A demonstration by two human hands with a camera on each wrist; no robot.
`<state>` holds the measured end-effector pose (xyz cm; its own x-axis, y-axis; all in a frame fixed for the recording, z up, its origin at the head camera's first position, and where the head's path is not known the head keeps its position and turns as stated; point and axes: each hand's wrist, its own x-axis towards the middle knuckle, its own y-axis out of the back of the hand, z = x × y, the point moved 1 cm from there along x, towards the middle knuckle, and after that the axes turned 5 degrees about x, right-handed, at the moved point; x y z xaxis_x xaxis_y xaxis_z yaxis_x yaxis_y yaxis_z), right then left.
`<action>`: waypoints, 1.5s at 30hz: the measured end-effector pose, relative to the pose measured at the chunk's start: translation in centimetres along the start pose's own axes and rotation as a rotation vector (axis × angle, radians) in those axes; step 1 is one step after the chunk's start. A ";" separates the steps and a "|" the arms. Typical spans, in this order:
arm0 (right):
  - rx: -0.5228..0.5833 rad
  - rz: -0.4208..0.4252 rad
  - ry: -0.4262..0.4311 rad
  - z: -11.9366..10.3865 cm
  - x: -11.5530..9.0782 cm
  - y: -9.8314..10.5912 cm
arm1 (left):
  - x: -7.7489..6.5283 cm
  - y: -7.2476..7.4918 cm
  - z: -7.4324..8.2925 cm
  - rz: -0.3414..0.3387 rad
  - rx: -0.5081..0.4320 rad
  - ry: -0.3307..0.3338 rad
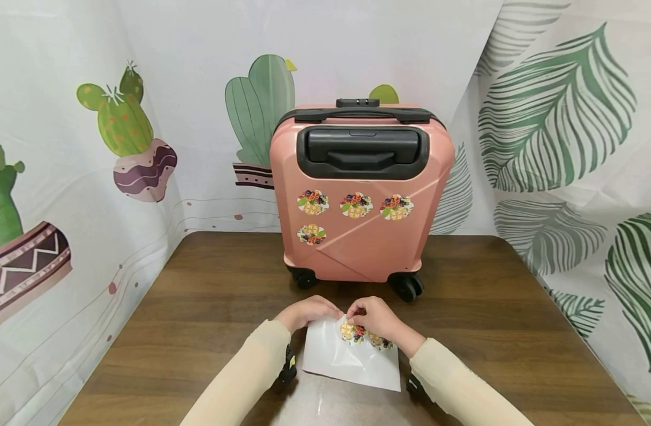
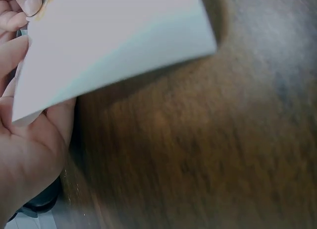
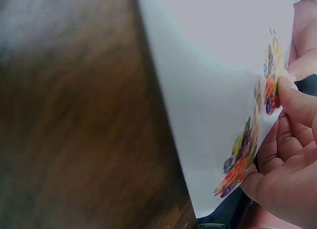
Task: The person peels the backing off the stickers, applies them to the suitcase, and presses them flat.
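A white sticker sheet [image 1: 330, 349] is held up over the table's near part. Two round fruit-and-flower stickers, a left one [image 1: 352, 332] and a right one [image 1: 379, 341], show on its upper right. My left hand [image 1: 310, 310] grips the sheet's far edge, its thumb on the front. Beside it my right hand [image 1: 378, 318] pinches that edge with thumb and forefinger, at the border of the left sticker. Whether the sticker has lifted there I cannot tell. In the right wrist view, the right thumb [image 3: 297, 97] touches this sticker's edge.
A pink suitcase [image 1: 368, 248] stands upright behind the hands on the brown wooden table [image 1: 213, 307]. It bears several similar stickers: a row of three and one sticker [image 1: 311, 235] below at left. A printed curtain [image 1: 197, 89] hangs behind.
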<state>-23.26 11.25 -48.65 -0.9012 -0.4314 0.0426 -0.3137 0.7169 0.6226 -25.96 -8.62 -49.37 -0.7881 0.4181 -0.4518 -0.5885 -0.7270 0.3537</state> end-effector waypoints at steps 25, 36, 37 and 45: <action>-0.164 0.097 0.086 -0.4 -0.7 0.0 | -0.2 -0.6 0.2 0.042 -0.002 0.015; -0.145 0.086 0.093 -0.4 -0.8 0.4 | -0.2 -0.6 0.4 0.053 0.022 0.000; -0.144 0.083 0.094 -0.4 -0.9 0.4 | -0.2 -0.6 0.4 0.055 0.029 -0.003; -0.103 0.067 0.059 -0.7 -1.1 0.6 | -0.1 -0.6 0.4 0.057 0.021 -0.003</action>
<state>-22.25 11.75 -47.79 -0.8991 -0.4178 0.1310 -0.2181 0.6868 0.6934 -25.61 -8.01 -49.21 -0.8210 0.3780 -0.4279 -0.5463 -0.7379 0.3962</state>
